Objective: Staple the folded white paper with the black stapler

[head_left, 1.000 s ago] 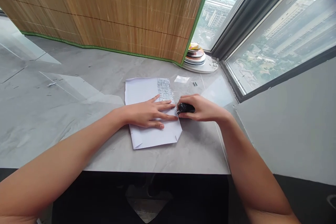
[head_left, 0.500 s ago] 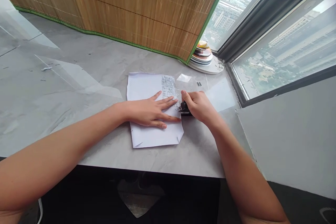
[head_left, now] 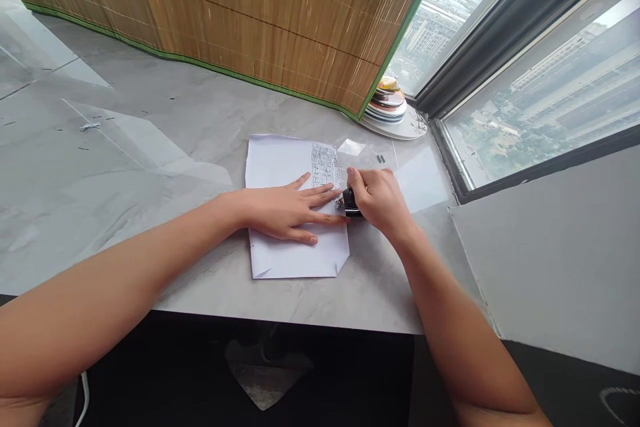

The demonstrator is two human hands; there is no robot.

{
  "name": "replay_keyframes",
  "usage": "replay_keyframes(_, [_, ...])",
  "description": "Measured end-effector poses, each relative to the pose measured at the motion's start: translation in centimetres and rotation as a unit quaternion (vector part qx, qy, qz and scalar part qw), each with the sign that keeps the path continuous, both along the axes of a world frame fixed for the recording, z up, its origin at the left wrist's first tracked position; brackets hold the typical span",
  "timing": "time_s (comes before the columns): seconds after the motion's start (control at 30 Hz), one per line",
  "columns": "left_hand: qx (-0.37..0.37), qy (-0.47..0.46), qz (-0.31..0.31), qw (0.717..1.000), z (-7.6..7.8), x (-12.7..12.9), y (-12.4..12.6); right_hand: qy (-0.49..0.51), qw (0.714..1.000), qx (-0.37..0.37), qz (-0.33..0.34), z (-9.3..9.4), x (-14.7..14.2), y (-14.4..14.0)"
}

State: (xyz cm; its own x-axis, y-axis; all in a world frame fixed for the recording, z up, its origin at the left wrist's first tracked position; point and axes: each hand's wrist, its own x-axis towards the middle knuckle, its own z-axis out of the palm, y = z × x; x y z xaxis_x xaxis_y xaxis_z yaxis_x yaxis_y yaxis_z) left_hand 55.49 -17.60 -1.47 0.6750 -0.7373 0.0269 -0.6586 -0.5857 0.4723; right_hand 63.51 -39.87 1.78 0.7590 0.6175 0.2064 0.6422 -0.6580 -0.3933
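White paper (head_left: 280,159) lies on the grey marbled tabletop, its lower corners folded. Close rows of staples (head_left: 324,163) cover its upper right part. My left hand (head_left: 287,212) presses flat on the paper with the fingers spread. In my right hand (head_left: 377,197) is a black stapler (head_left: 351,203), gripped at the paper's right edge with its nose over the sheet. Most of the stapler is hidden under my fingers.
Two small staple strips (head_left: 381,159) lie beyond my right hand. A stack of round discs (head_left: 386,107) stands by the window (head_left: 545,73). A bamboo blind (head_left: 225,13) hangs along the back. Loose staples and a scrap (head_left: 90,127) lie at left.
The paper has turned slightly under my left hand. My right hand and the stapler have shifted a little up in the view, still at the right edge.
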Motion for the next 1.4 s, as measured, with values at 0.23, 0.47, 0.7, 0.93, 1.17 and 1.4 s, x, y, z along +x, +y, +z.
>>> replay_keyframes(0.23, [0.021,-0.016,0.003,1.0,-0.4,-0.1,-0.2,-0.005,0.999,0.023,-0.023,0.0,-0.5,0.4])
replay_keyframes(0.47, [0.037,-0.023,0.006,0.999,-0.3,-0.1,-0.3,0.003,0.998,-0.018,-0.062,-0.4,-0.8,1.0])
replay_keyframes(0.7, [0.042,-0.029,-0.003,0.999,-0.4,0.0,-0.3,-0.016,0.995,-0.055,-0.082,-0.4,-1.3,1.3])
replay_keyframes(0.93, [0.032,-0.035,0.007,0.999,-0.4,-0.1,-0.2,-0.025,0.989,-0.11,-0.099,-0.4,-1.5,1.4])
replay_keyframes(1.17, [0.013,-0.057,-0.009,0.998,-0.8,0.0,0.0,-0.025,0.982,-0.148,-0.113,-0.1,-1.9,1.8])
replay_keyframes(1.4, [0.019,-0.021,0.006,1.0,-0.4,0.0,-0.2,-0.071,0.974,-0.198,-0.09,-0.6,-2.2,1.9])
